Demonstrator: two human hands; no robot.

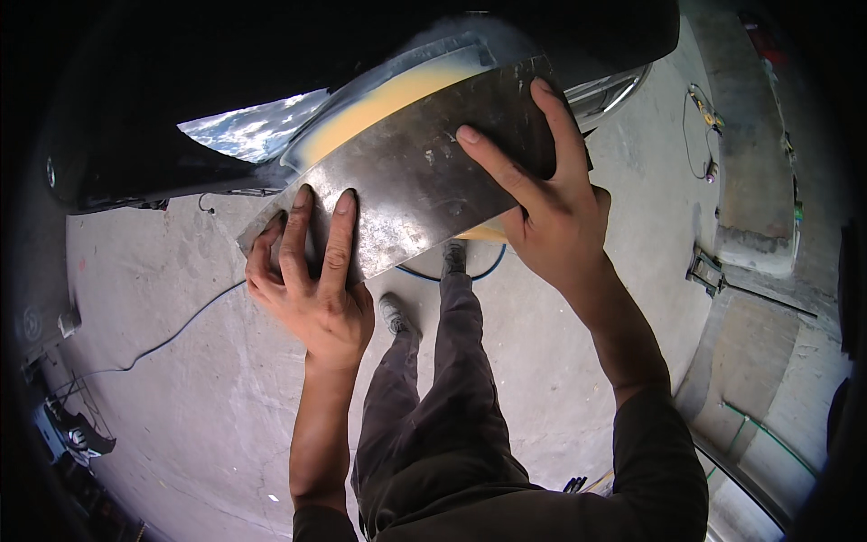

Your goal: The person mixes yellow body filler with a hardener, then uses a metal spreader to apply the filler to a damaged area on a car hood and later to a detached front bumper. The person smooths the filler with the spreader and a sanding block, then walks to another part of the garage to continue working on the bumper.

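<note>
A flexible dark metal sheet (406, 176) lies along the edge of a black car body panel (361, 54), where a curved band of yellow filler (370, 101) with grey edges shows just above the sheet. My left hand (312, 280) grips the sheet's left end, fingertips on its face and thumb hidden. My right hand (551, 208) grips the right end, two fingertips pressed on its face near the upper edge, thumb out of sight behind the lower edge. More yellow surface shows below the sheet beside my right hand.
A dark hose (181, 330) crosses the concrete floor (181, 406) near my feet (397, 316). At the right lie a floor jack (709, 271), small tools with a cord (706, 117) and a green hose (777, 438). Dark equipment (77, 429) stands at the lower left.
</note>
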